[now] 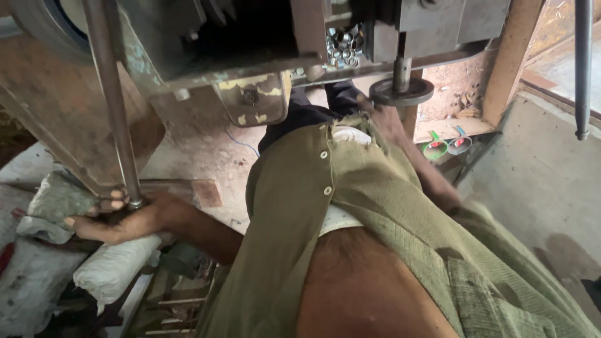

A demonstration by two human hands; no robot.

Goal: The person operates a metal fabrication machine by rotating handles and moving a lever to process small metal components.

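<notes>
My left hand (116,219) is closed around the lower end of a long steel lever rod (113,100) that slants up to the machine. My right hand (385,119) reaches up under the heavy press machine (250,37), its fingers at a round dark metal disc (402,92) on a vertical shaft; whether it grips the disc is unclear. A pile of small shiny metal rings (344,47) sits in the machine just above. My olive button shirt (350,200) fills the lower middle of the view.
Filled grey and white sacks (56,250) lie at the left under my left hand. Two small bowls, green and grey (446,147), rest on the floor at the right. A second vertical rod (583,69) hangs at the far right. A concrete floor (538,175) lies right.
</notes>
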